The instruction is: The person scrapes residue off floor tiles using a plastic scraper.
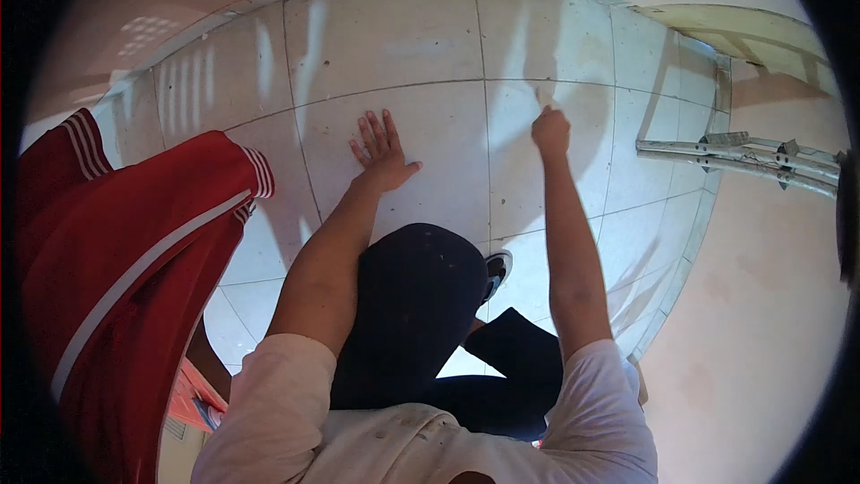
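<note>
**Two hands on a tiled floor, one flat, one gripping a small pale object**

The left hand lies open and flat on the tiled floor, fingers spread and pointing away from the person, palm pressed to a pale tile. The right hand is curled shut into a fist around a small pale object that sticks out just beyond the knuckles; its tip meets the floor close to a grout line. What the object is cannot be told at this size. The two hands are set apart, with a grout line running between them.

Below the hands, between the forearms, a knee in dark trousers is bent over the tiles, and a dark shoe with a white edge shows just beside it, under the right forearm. To the left of the left hand stands another person in red trousers with white stripes. Far to the right of the right hand, a metal bar lies across the edge of the tiles.
</note>
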`<state>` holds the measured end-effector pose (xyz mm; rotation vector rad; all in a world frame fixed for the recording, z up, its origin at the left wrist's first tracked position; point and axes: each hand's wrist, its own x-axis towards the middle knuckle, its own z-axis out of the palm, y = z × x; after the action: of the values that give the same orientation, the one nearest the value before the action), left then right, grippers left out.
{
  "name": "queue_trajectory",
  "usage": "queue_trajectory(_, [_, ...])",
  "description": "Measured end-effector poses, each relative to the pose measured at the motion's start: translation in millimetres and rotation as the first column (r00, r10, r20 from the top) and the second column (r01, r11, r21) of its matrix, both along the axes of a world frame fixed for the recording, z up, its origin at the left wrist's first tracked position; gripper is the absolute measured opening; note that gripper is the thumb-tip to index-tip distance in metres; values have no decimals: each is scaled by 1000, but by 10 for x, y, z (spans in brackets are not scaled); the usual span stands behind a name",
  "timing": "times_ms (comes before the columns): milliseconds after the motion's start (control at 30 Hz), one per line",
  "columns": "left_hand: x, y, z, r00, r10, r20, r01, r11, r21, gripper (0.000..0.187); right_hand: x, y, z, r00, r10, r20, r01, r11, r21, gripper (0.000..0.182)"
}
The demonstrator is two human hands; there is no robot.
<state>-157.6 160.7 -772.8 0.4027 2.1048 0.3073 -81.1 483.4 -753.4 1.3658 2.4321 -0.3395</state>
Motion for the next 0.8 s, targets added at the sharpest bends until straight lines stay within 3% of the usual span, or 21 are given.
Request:
queue_trajectory(33, [10, 5, 12, 1000, -6, 20, 6, 1000, -10, 130, -63, 155, -80, 996, 31, -81, -27, 998, 55, 34])
queue_trajectory(67, [-13, -6, 11, 999, -11, 37, 12, 1000, -18, 130, -9, 394, -249, 945, 316, -83, -306, 945, 114, 35])
queue_trajectory(133, [-11, -42, -26, 1000, -5, 7, 5, 1000, -8, 130, 48, 447, -95, 957, 218, -189, -229, 973, -38, 37])
queue_trajectory(267, [7, 4, 11, 999, 34, 34, -33, 999, -9, 130, 490, -124, 187, 978, 202, 42, -198, 976, -95, 38])
queue_trajectory(333, [-5, -1, -9, 999, 27, 19, -27, 1000, 7, 130, 686, -397, 247, 998, 62, -29, -66, 979, -193, 40])
queue_trajectory(367, [10, -25, -17, 1000, 6, 6, -6, 1000, 12, 130, 672, -343, 235, 998, 61, -27, -65, 978, -196, 40])
queue_trajectory(433, [-28, -17, -41, 1000, 4, 0, -4, 1000, 9, 131, 513, -67, 158, 959, 246, 138, -212, 952, -221, 40])
queue_trajectory(467, [14, -17, -31, 1000, 0, 2, 0, 1000, 8, 132, 443, 50, 88, 967, 229, 112, -216, 969, -120, 35])
queue_trajectory(600, [-43, 17, -34, 1000, 2, 24, 0, 998, -59, 132, 250, 481, 8, 956, 284, 72, -284, 959, -9, 30])
queue_trajectory(633, [-7, -4, -35, 1000, 7, 21, -6, 1000, -30, 132, 272, 501, 14, 985, 171, 19, -170, 984, -58, 32])
queue_trajectory(667, [12, -17, -64, 1000, 3, 14, -3, 1000, 6, 132, 343, 472, 8, 987, 161, 19, -160, 985, -66, 32])
queue_trajectory(733, [38, -36, -98, 1000, 0, -10, 0, 1000, 2, 133, 610, 490, 105, 918, 381, 112, -327, 886, -327, 36])
queue_trajectory(800, [26, 15, -92, 999, -9, -40, 10, 1000, 28, 134, 791, 281, 839, 909, 323, 263, -117, 804, -583, 34])
